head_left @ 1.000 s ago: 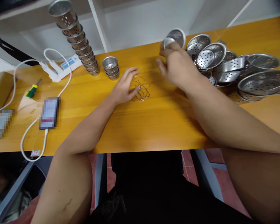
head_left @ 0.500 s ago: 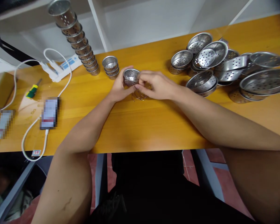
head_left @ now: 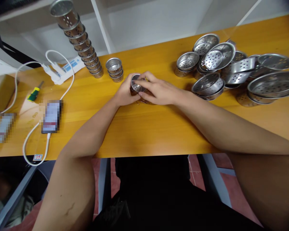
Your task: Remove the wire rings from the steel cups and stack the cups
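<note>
The left hand (head_left: pixel 125 93) curls around the outside of a small perforated metal cup (head_left: pixel 135 87), most likely to steady it, so that its open mouth faces up and the right hand (head_left: pixel 162 91) can get at the inside. The fingers of the right hand reach over the rim from the other side, with the thumb low near the left thumb; whether they pinch the wall or only rest against it, I cannot tell. A little thin wire (head_left: pixel 144 101) shows beneath the hands, mostly hidden by them.

The cup therefore sits between the two hands, which meet around it above the desk (head_left: pixel 135 134), in front of the person's body. Just beyond the left hand stands a short nested stack (head_left: pixel 114 69), with a tall leaning stack (head_left: pixel 83 46) farther left; nesting probably saves room (the tall one reaches up in front of the shelf). To the right, past the right hand, a loose heap of cups and dishes (head_left: pixel 219 57) lies within arm's reach, its pieces tilted every way. The phone (head_left: pixel 51 117) lies well to the left, perhaps because its white cable limits where it can go.
</note>
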Motion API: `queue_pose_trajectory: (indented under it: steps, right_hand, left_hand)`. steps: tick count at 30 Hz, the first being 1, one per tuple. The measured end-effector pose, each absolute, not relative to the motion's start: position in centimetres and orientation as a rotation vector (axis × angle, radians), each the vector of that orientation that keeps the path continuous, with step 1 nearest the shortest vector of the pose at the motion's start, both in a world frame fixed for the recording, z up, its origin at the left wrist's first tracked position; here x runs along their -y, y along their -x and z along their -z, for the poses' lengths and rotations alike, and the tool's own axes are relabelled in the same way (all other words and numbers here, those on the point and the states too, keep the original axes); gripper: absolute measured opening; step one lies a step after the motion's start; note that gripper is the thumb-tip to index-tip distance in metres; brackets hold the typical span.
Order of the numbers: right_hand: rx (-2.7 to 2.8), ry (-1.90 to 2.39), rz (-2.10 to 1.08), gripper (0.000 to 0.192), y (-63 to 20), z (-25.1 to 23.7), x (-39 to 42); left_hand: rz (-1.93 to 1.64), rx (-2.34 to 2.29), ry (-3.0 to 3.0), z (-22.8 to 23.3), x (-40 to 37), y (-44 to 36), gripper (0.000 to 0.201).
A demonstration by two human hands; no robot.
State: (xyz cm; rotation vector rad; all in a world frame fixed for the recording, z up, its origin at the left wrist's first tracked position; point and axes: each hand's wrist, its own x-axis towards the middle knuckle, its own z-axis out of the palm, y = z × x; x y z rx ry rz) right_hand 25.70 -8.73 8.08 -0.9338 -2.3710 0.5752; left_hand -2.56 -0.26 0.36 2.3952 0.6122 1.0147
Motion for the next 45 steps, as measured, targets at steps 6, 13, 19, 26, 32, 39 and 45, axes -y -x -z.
queue_pose_trajectory:
  steps: [6, 13, 19, 26, 32, 39, 45]
  right_hand:
    - [2.450, 0.884, -0.582, 0.061, -25.3, -7.5, 8.6]
    - [2.424, 0.886, -0.553, 0.070, -25.3, -7.5, 8.4]
    - [2.312, 0.867, -0.550, 0.065, -25.2, -8.4, 8.6]
    - [2.151, 0.943, -0.647, 0.071, -24.6, -7.9, 8.1]
    - [2.018, 0.974, -0.714, 0.078, -24.2, -7.4, 7.8]
    - [1.681, 0.814, -0.917, 0.098, -23.6, -7.0, 6.3]
    - [1.357, 0.952, -0.837, 0.096, -24.8, -6.8, 4.8]
  left_hand:
    - [-0.856, -0.762, -2.372, -0.2, 0.5, 2.7, 0.115]
    - [-0.998, -0.743, -2.357, 0.0, -0.1, 2.6, 0.108]
    - [-0.996, -0.697, -2.403, -0.3, 0.1, 2.6, 0.097]
    - [-1.024, -0.645, -2.459, -0.6, 0.0, 1.9, 0.091]
    - [-1.033, -0.618, -2.430, -0.7, -0.4, 1.7, 0.088]
    - [-1.062, -0.782, -2.442, -0.6, 0.3, 2.0, 0.097]
    - [-1.179, -0.907, -2.466, -1.2, -1.1, 3.8, 0.109]
